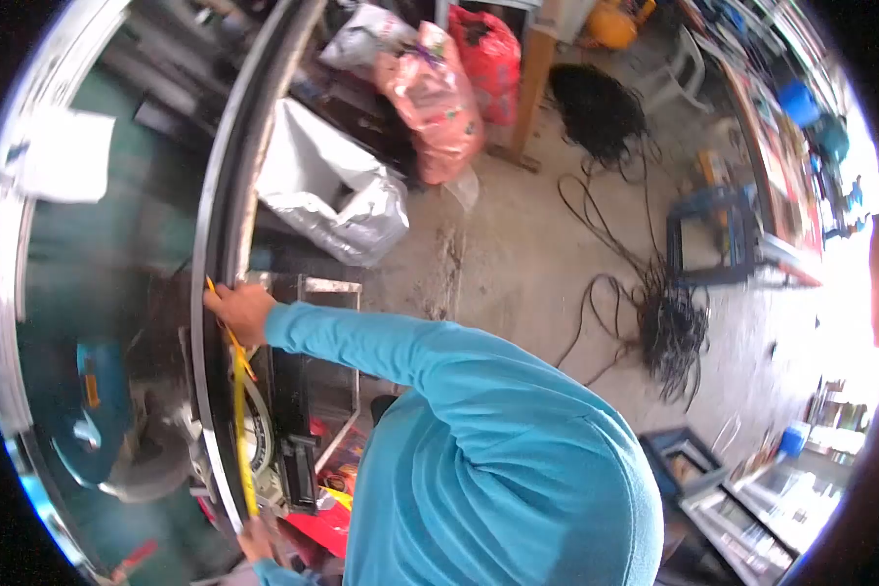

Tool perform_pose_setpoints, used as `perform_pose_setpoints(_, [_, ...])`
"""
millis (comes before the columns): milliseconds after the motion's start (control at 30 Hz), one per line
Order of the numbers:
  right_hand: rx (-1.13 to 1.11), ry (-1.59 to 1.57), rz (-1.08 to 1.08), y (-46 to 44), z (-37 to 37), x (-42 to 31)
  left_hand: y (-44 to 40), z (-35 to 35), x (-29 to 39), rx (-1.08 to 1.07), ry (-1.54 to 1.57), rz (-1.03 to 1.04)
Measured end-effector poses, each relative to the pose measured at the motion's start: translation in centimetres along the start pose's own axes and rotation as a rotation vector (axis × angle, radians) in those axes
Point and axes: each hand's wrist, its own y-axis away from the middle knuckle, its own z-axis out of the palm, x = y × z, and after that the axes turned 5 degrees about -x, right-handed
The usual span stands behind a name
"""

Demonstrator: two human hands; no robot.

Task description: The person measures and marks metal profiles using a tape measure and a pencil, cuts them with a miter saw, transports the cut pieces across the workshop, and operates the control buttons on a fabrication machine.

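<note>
1. One silver bag [322, 166], mouth gaping; pink bag [435, 103] and red bag [488, 63] nearby, bulging, contents hidden.
2. Yellow measuring tape [242, 430] running lengthwise along a metal bar [203, 244], between right hand [240, 311], closed on a pencil [211, 284], and left hand [257, 540], grip too blurred to tell.
3. Concrete floor [498, 244], black cable [674, 332] tangled across.

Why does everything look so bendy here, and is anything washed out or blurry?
In the head view, the scene bows as through a fisheye lens, with black corners and a curved metal bar; in the same head view, glare whitens the right edge, the paper at left looks bleached and soft, and the yellow tape stands out clearly.
</note>
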Motion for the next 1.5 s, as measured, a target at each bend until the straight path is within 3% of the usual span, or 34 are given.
perform_pose_setpoints(33, [0.077,-0.056,-0.003,1.8,1.3,1.8,2.0,0.0,1.8,-0.057,-0.332,-0.049])
perform_pose_setpoints(67, [0.082,-0.029,0.041,4.2,0.9,2.4,0.5,-1.7,-8.2,-0.188,0.033,-0.098])
perform_pose_setpoints(267, [0.004,-0.029,0.298,17.7,-0.6,7.7,-6.4,-0.3,1.3,-0.482,-0.244,0.221])
perform_pose_setpoints(500, [0.081,0.027,0.411,32.8,-1.1,6.9,7.0,12.1,11.5,-0.775,-0.368,0.443])
perform_pose_setpoints(533, [-0.036,0.000,0.461,34.6,-1.7,6.2,10.7,14.4,12.4,-0.818,-0.357,0.461])
perform_pose_setpoints(567, [-0.066,0.013,0.459,36.5,-2.0,5.8,13.8,16.0,16.1,-0.865,-0.336,0.220])
perform_pose_setpoints(667, [-0.192,0.037,0.524,41.1,-2.9,4.2,16.4,19.1,15.6,-0.912,-0.433,0.043])
perform_pose_setpoints(733, [-0.170,0.032,0.526,43.5,-4.6,2.3,17.3,20.9,15.2,-0.924,-0.273,0.159])
perform_pose_setpoints(833, [-0.135,0.044,0.523,46.0,-6.8,2.0,18.5,24.3,16.4,-0.921,-0.267,0.230])
perform_pose_setpoints(867, [-0.135,0.044,0.512,46.8,-7.3,2.3,16.1,26.6,12.8,-0.987,-0.093,0.349])
perform_pose_setpoints(900, [-0.130,0.043,0.513,47.7,-7.7,2.9,17.2,27.4,15.0,-0.987,-0.097,0.352])
perform_pose_setpoints(967, [-0.102,0.040,0.528,49.4,-8.9,4.5,18.5,29.8,20.2,-0.952,-0.416,0.476])
perform_pose_setpoints(1033, [-0.075,0.027,0.569,51.5,-11.0,5.3,17.2,33.8,21.3,-0.955,-0.260,0.418])
perform_pose_setpoints(1100, [-0.046,0.022,0.617,54.2,-13.8,6.5,21.6,36.5,30.3,-0.900,-0.411,0.424])
perform_pose_setpoints(1133, [-0.028,0.001,0.657,55.6,-15.5,7.4,16.9,39.8,28.0,-0.977,-0.335,0.474])
perform_pose_setpoints(1300, [0.120,-0.008,0.739,63.2,-23.9,15.2,24.9,52.2,46.5,-0.918,-0.619,0.656])
perform_pose_setpoints(1400, [0.231,0.111,0.793,67.5,-29.6,19.0,23.9,60.6,51.8,-1.010,-0.528,0.816])
perform_pose_setpoints(1467, [0.353,-0.041,0.934,72.3,-34.4,20.7,26.9,65.8,57.4,-0.921,-0.559,1.200])
perform_pose_setpoints(1500, [0.355,-0.034,0.944,74.3,-36.0,21.9,28.2,67.8,59.9,-0.931,-0.554,1.206])
